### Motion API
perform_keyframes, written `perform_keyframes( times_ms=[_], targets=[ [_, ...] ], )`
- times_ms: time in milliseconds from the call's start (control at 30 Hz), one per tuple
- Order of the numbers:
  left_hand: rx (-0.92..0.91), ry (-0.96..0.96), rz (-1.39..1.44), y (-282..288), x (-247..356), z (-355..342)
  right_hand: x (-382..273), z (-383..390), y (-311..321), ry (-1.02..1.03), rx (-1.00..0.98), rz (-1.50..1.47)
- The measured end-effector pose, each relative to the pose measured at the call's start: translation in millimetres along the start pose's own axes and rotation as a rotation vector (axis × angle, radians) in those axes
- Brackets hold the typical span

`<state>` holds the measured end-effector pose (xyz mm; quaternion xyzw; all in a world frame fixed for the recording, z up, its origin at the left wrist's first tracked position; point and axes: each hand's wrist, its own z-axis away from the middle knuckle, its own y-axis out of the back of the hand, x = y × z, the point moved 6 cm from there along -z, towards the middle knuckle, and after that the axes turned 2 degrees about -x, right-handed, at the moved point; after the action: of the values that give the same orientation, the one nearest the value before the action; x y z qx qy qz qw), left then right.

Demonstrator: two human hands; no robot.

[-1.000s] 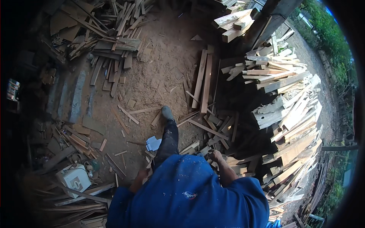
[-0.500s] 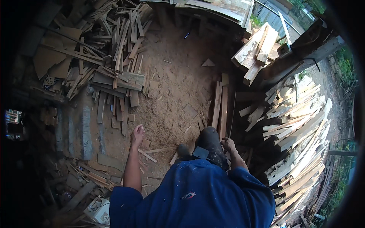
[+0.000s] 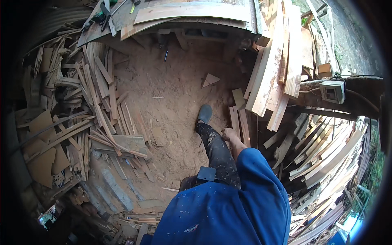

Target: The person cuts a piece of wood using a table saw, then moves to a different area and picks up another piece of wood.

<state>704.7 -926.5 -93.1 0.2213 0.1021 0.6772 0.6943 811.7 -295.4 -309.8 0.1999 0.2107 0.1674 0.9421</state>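
Note:
My right hand (image 3: 231, 134) hangs in front of my body, beside my right thigh and near some upright boards (image 3: 239, 118). Its fingers are curled in, and whatever they may hold is hidden. My left hand is out of the picture. One leg in dark trousers dusted with wood chips (image 3: 214, 147) is stretched forward, with a grey-blue shoe (image 3: 205, 113) on the dirt floor. A flat dark-blue piece (image 3: 206, 173) shows at my waist.
Ahead stands a workbench with wide boards (image 3: 192, 13). Thick planks (image 3: 277, 61) jut out at the right, near a box-shaped fitting (image 3: 332, 91). Scrap wood (image 3: 98, 85) is heaped at the left, and stacked slats (image 3: 326, 151) lie at the right. A triangular offcut (image 3: 210, 80) lies on the floor.
I have stepped forward, and the workbench and jutting planks are closer. My left hand has left the picture. My right hand has swung forward.

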Motion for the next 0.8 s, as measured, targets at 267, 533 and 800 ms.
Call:
perform_keyframes(
  times_ms=[267, 533, 800],
  targets=[
    [0.028, 0.082, 0.513, 175, 279, -173, -47, -219, 106, -0.168, 0.291, -0.806],
    [0.145, -0.161, -0.433, 189, 429, -279, -17, -372, 178, -0.262, 0.598, -0.856],
    [0.182, -0.144, -0.445, 245, 406, -316, -23, -445, 182, -0.528, 0.443, -0.822]
  ],
)
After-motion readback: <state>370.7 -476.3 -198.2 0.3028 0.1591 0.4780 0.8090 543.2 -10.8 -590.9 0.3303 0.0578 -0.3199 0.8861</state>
